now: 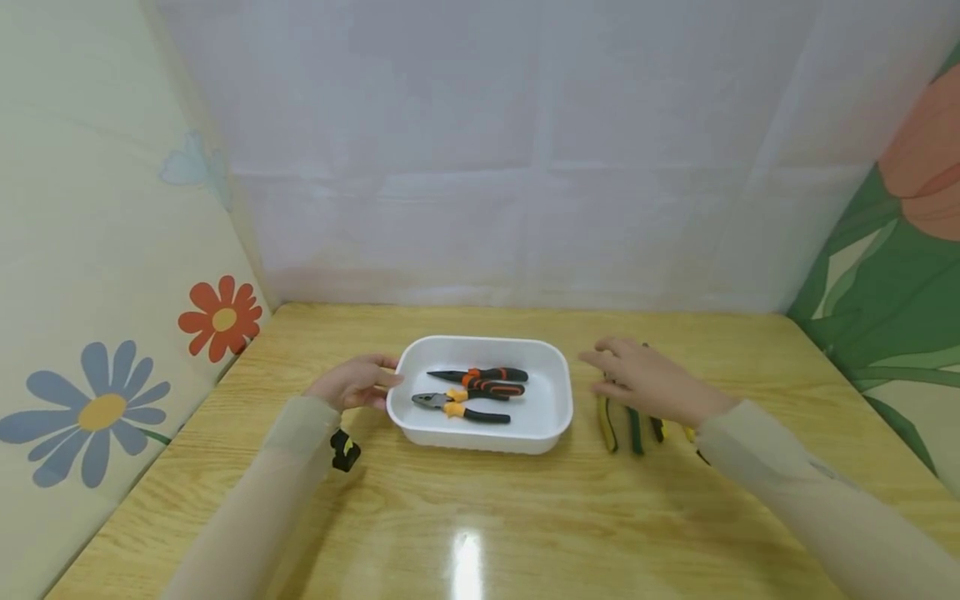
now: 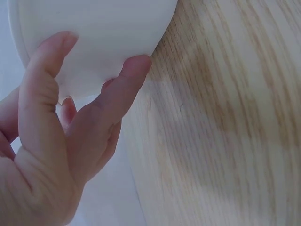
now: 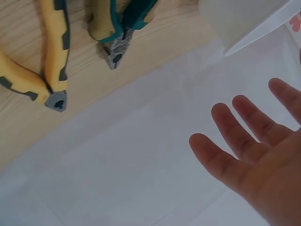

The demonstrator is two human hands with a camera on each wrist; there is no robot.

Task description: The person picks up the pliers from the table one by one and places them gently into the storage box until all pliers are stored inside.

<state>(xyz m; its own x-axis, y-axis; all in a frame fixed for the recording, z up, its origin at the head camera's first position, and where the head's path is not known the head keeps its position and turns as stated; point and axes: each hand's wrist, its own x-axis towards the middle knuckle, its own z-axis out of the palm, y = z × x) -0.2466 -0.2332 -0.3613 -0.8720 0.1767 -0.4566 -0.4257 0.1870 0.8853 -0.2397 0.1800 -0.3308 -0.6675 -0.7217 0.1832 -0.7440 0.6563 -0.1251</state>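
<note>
A white plastic basin (image 1: 480,437) stands mid-table. Inside it lie long-nose pliers (image 1: 498,376) with black and orange handles, and combination pliers (image 1: 480,415) with yellow and black handles. At the basin's left end, my left hand (image 1: 356,382) touches the outer wall with extended fingers (image 2: 136,70). My right hand (image 1: 648,379) hovers right of the basin, fingers spread and holding nothing. Below it are green-handled pliers (image 3: 106,23) and yellow-handled pliers (image 3: 59,42) with black accents, partly hidden by the hand and sleeve in the head view.
A small black and yellow object (image 1: 345,450) shows beside the left cuff. White cloth (image 1: 487,233) hangs behind the wooden table (image 1: 420,517), and flower-patterned panels flank it at left and right.
</note>
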